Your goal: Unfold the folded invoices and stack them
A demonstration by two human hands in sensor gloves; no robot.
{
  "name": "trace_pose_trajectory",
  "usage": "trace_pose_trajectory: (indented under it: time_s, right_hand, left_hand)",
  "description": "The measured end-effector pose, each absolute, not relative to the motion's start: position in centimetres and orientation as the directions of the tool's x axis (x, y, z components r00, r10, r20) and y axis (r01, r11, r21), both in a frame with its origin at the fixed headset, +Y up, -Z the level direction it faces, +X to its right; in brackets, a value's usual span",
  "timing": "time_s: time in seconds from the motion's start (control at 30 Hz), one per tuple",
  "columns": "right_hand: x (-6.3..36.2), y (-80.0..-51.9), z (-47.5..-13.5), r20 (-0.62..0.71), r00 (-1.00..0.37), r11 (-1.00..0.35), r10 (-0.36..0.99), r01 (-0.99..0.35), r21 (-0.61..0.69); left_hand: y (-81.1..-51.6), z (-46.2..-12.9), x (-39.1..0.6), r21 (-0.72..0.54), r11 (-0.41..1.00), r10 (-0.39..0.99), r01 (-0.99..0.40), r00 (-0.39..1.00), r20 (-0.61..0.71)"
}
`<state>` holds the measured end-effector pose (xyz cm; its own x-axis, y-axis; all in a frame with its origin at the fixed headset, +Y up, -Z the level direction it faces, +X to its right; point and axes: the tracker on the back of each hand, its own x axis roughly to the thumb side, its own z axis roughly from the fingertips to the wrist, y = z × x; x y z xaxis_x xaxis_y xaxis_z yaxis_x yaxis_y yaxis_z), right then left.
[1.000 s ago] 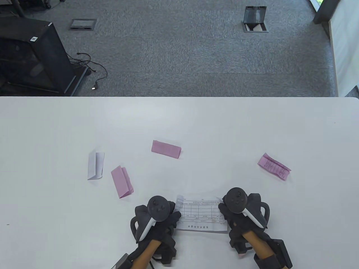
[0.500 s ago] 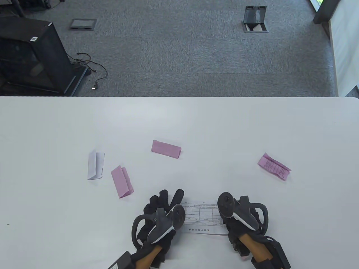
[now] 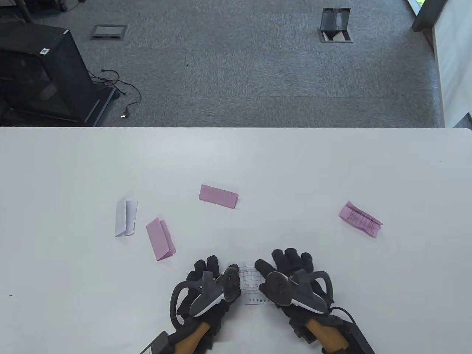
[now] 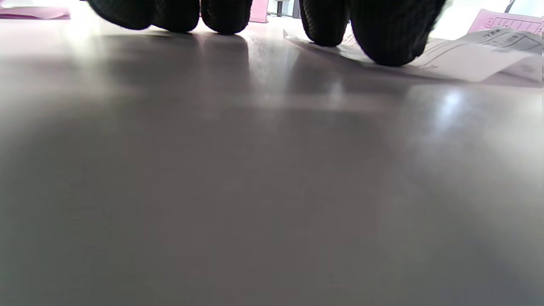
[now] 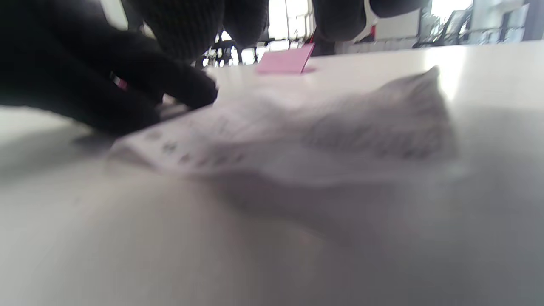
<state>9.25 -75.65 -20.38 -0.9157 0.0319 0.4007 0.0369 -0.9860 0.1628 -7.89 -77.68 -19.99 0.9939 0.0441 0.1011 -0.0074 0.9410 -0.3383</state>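
An unfolded white invoice [image 3: 250, 284] lies flat near the table's front edge, mostly covered by both hands. My left hand [image 3: 206, 274] lies palm down on its left end; the fingertips [image 4: 382, 42] press the paper [image 4: 467, 59]. My right hand [image 3: 289, 263] lies palm down over its right part, fingers spread; the paper shows blurred in the right wrist view [image 5: 297, 136]. Folded invoices lie apart on the table: a white one [image 3: 126, 218], a pink one [image 3: 160, 239] beside it, a pink one [image 3: 218, 196] in the middle, and a partly open pink one [image 3: 360, 218] at the right.
The white table [image 3: 236, 162] runs the full width; its far edge borders grey carpet. A black cabinet [image 3: 40, 73] and cables stand on the floor beyond the far left edge.
Both hands turned palm down and flattened onto the invoice. The right hand slid left over the sheet, so less of the paper shows. The folded invoices have not moved.
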Motion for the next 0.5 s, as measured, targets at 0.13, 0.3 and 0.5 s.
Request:
trace_pose_trajectory:
  time_s: [0.13,0.3,0.5]
  right_hand:
    - [7.7,-76.7,-20.3,0.428,-0.903,-0.989,-0.026,0.087,0.123]
    - [7.2,-77.6,-20.4,0.420,-0.905,-0.974,-0.070,0.153,0.168]
    - [9.2,-77.2,-20.8,0.378,-0.923,-0.966,-0.074,0.160,0.203]
  left_hand:
    - [-77.7,-20.0,-7.9,-0.349,0.937,0.050,-0.010,0.993,0.106]
    - [-77.6,-20.0,-7.8,-0.349,0.937,0.044,-0.002,0.993,0.113]
    - [-77.6,-20.0,-7.7,-0.353,0.936,0.042,-0.002,0.993,0.108]
